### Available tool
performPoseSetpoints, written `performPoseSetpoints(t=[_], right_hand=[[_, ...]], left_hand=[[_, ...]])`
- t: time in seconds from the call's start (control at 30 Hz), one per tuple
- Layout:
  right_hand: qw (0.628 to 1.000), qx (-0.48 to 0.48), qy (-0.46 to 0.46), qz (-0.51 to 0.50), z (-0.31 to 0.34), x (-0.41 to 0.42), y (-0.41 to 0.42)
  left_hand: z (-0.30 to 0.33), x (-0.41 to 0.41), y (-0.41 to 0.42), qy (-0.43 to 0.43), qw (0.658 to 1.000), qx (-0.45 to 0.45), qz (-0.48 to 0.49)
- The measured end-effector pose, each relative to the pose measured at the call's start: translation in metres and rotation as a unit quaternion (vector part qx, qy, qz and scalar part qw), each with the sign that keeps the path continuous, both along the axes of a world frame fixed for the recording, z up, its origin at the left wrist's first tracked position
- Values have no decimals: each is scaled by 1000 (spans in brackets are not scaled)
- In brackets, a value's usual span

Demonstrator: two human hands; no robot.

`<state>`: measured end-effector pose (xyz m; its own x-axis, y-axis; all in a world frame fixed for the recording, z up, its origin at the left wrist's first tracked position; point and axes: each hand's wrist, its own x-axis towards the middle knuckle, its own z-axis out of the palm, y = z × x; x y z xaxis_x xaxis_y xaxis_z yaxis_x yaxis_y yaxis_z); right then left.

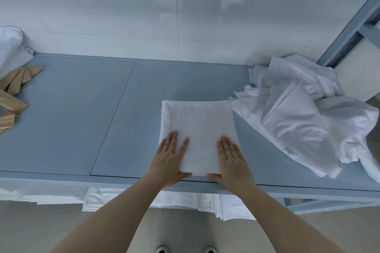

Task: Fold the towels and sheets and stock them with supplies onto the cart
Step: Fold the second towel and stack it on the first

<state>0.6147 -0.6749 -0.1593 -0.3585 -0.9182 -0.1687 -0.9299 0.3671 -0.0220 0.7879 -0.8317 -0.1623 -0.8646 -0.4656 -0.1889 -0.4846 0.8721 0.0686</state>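
Both flat, open hands, left hand [167, 160] and right hand [233, 160], press the folded towel [197, 127]; the crumpled sheet [304, 117] just right could snag.

the folded white towel [197, 133] lies on the blue shelf [82, 109]. the left hand [167, 162] and right hand [232, 162] press flat on the towel's near part, thumbs at its near edge. crumpled white sheets [304, 113] lie just right of the towel, wooden hangers [14, 92] far left of it.

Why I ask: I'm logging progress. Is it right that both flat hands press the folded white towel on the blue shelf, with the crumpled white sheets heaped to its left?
Not quite. The head view shows the crumpled white sheets heaped to the right of the folded white towel. Both hands, left and right, do press it flat on the blue shelf.
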Motion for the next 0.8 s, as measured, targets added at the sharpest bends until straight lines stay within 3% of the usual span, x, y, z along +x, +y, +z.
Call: performPoseSetpoints(t=[0.2, 0.3, 0.43, 0.5, 0.63, 0.8], right_hand=[[999, 21, -25, -17, 8, 7, 3], [998, 24, -35, -52, 30, 11, -12], [996, -77, 27, -43, 40, -5, -59], [993, -113, -9, -14, 31, -4, -81], [995, -62, -50, 68, 4, 5, -105], [994, -25, -29, -99, -12, -57, -85]], left_hand=[[20, -2, 3, -5, 997, 61, 52], [29, -11, 5, 120, 990, -30, 67], [30, -41, -17, 239, 963, -68, 106], [28, -54, -25, 180, 974, -36, 134], [7, -56, -43, 69, 981, 19, 179], [1, -53, -47, 54, 983, 42, 173]])
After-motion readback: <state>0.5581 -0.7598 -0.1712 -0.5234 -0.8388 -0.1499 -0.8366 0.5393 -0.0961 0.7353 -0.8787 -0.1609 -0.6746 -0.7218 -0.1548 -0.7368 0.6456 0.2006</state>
